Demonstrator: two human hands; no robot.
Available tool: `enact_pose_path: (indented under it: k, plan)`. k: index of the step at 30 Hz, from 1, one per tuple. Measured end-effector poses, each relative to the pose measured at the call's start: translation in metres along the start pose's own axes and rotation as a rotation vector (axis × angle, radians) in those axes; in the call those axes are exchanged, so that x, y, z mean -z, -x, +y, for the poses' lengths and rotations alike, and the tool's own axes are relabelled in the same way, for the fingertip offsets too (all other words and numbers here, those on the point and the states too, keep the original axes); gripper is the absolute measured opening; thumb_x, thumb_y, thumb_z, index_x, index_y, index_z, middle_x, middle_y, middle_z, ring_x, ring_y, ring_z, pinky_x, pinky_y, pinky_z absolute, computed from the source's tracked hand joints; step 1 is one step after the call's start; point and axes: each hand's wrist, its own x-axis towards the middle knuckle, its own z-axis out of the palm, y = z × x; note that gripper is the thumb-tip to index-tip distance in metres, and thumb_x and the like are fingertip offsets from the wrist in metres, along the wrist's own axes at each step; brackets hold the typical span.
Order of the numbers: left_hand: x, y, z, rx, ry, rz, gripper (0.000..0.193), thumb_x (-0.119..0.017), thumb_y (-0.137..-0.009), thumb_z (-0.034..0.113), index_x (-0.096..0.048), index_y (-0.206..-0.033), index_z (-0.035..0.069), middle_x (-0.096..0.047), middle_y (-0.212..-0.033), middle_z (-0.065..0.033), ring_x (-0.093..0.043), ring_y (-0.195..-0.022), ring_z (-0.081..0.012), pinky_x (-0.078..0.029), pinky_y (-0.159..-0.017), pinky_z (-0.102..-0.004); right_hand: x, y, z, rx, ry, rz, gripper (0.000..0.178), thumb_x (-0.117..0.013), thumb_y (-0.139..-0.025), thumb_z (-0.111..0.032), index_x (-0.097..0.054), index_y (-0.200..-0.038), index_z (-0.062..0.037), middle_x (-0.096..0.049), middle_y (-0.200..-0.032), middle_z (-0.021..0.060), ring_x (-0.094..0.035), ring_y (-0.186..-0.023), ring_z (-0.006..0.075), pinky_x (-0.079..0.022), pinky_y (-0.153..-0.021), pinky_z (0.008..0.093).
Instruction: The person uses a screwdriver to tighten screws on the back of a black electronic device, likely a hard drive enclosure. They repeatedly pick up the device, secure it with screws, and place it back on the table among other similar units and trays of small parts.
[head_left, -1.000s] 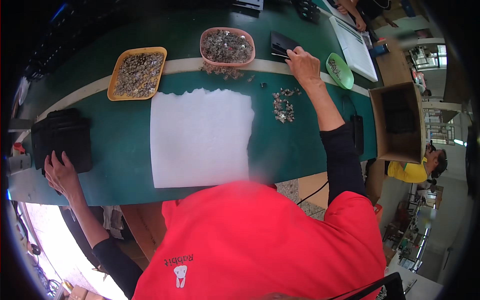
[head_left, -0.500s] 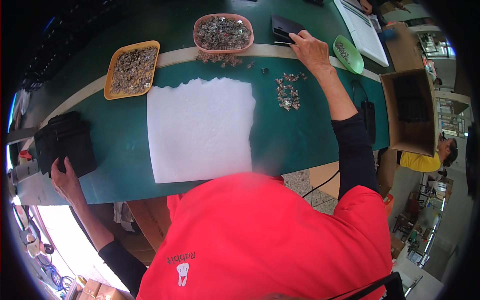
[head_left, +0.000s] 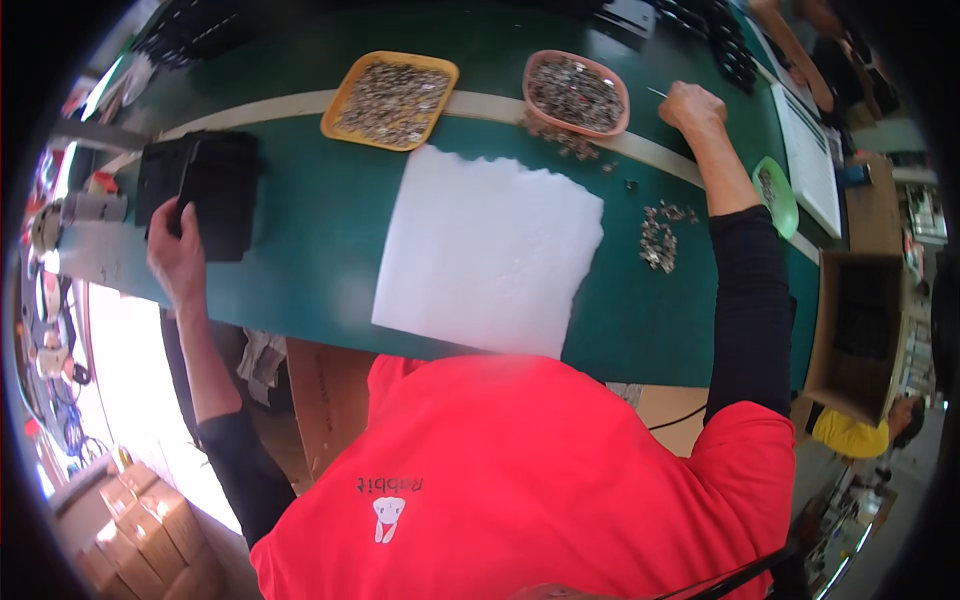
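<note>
My left hand (head_left: 178, 250) is closed on the edge of a black flat piece (head_left: 188, 180), which lies on a stack of similar black pieces (head_left: 228, 200) at the left of the table. My right hand (head_left: 693, 106), closed in a fist, is over the far right of the table. A thin pale stick-like tool (head_left: 655, 91) pokes out of it; the rest is hidden in the fingers. In front of me lies a white foam sheet (head_left: 490, 260) with a torn edge. Small metal parts (head_left: 657, 240) are scattered to its right.
A yellow tray (head_left: 333, 122) and a pink tray (head_left: 622, 125) hold many small metal parts, some spilled beside the pink one. A green bowl (head_left: 785, 205) sits beside my right forearm. An open cardboard box (head_left: 820, 375) stands at the right edge. Another person's arm (head_left: 795, 50) shows at far right.
The view has swung left, so the table's things appear further right. My left hand has gone from resting on the black stack to gripping a piece. My right hand has left the black piece it was touching.
</note>
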Motion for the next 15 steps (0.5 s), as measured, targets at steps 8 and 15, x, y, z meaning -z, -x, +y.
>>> enact_pose_path:
  k: [8, 15]
  plan:
    - [-0.009, -0.006, -0.007, -0.103, -0.212, 0.077, 0.025, -0.068, -0.09, 0.021, -0.07, -0.113, 0.014, -0.066, -0.102, -0.0076, -0.064, -0.096, -0.0237, -0.049, -0.087, -0.0357, -0.001, -0.041, -0.007, -0.215, -0.451, -0.278, 0.031, -0.056, -0.086, -0.026, -0.07, -0.104, -0.005, -0.07, -0.073, 0.0072, -0.066, -0.059, 0.0158, -0.05, -0.058, 0.0325]
    - [-0.031, 0.011, -0.023, -0.241, -0.402, 0.056, 0.015, -0.068, -0.088, 0.019, -0.073, -0.101, 0.013, -0.063, -0.103, -0.0044, -0.06, -0.104, -0.0258, -0.046, -0.09, -0.0379, -0.02, -0.043, 0.027, -0.22, -0.725, -0.236, 0.04, -0.061, -0.088, -0.042, -0.065, -0.098, -0.0037, -0.064, -0.068, 0.005, -0.05, -0.048, 0.0094, -0.039, -0.043, 0.0272]
